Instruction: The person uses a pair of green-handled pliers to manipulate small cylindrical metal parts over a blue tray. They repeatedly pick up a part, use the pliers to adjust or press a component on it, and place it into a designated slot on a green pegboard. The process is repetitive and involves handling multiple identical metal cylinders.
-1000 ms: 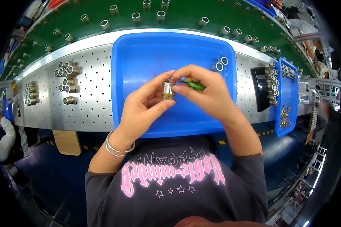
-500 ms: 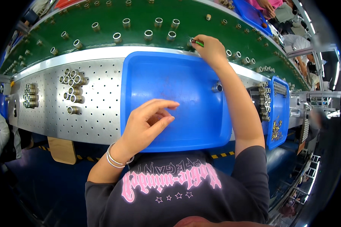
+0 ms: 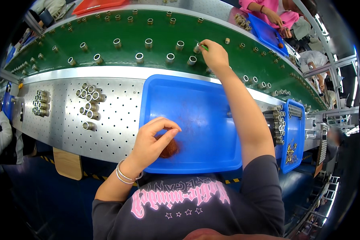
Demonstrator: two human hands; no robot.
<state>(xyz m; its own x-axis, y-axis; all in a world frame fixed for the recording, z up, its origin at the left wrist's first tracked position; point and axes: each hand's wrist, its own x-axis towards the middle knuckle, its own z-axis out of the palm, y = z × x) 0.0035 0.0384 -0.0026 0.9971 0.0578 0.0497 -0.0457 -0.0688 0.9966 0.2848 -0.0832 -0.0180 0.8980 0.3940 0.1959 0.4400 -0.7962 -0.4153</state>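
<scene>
My right hand (image 3: 215,57) is stretched over the green conveyor belt (image 3: 128,60), closed on a thin green-handled tool (image 3: 204,47). The tool's slim tip is at a short metal sleeve (image 3: 197,49); whether it touches is too small to tell. My left hand (image 3: 153,140) hovers over the blue tray (image 3: 196,165). Its thumb and index fingertips meet in a loose curl, with nothing seen between them. A reddish-brown fibrous ball (image 3: 171,149) shows just beneath that hand, partly hidden by it.
Several loose sleeves (image 3: 88,126) stand and lie on the perforated metal table (image 3: 116,108) to the left. Further sleeves (image 3: 139,58) are spread along the belt. A smaller blue tray (image 3: 295,136) with brass-coloured pieces is at right. Across the belt, a person in pink (image 3: 255,6) works.
My view has shifted, so the tray appears lower and further right. My right hand reaches further over the belt. The left thumb and index have come together, and the brown ball shows now.
</scene>
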